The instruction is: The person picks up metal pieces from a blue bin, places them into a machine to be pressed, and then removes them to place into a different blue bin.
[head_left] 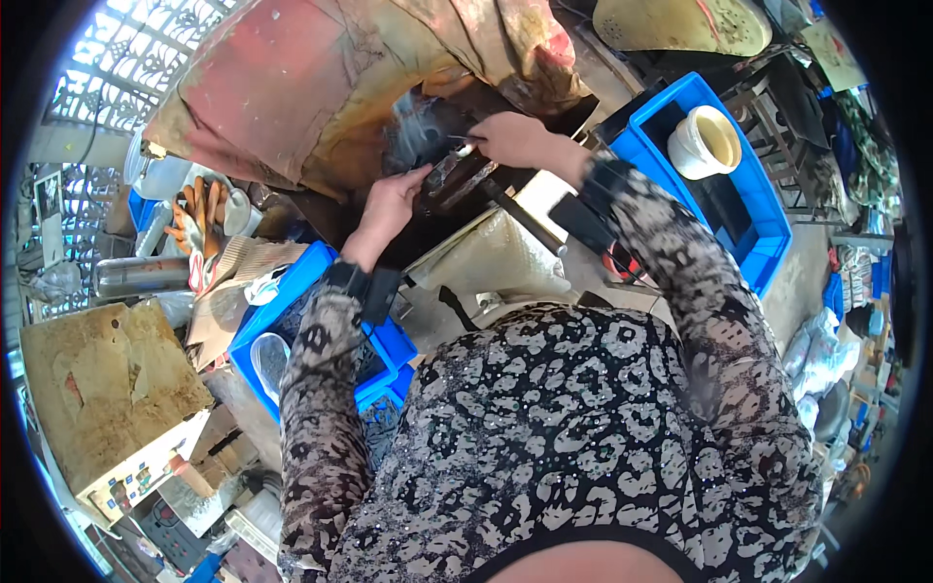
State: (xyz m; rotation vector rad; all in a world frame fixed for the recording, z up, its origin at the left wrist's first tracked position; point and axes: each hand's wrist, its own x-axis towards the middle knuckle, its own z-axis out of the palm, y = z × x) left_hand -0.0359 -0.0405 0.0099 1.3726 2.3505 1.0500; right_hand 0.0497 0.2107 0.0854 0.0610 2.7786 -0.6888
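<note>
Both hands meet at a dark work spot under a stained cloth cover. My left hand point(389, 209) has its fingers pressed together, tips at the near-left end of a small shiny metal piece point(447, 167). What they pinch, if anything, is hidden. To its right, my right hand point(520, 141) is closed, with a thin metallic tip poking out to the left of its fingers. The kind of thing it holds is too small to make out. Bluish haze or smoke point(413, 126) shows just beyond the metal piece. Dark straps circle both wrists.
The stained cloth cover point(282, 87) hangs over the far side. A blue bin point(248, 340) stands left of me; another blue bin point(773, 248) at right holds a white bucket point(695, 146). Orange-brown gloves point(199, 214) lie at far left, above a worn box point(112, 389).
</note>
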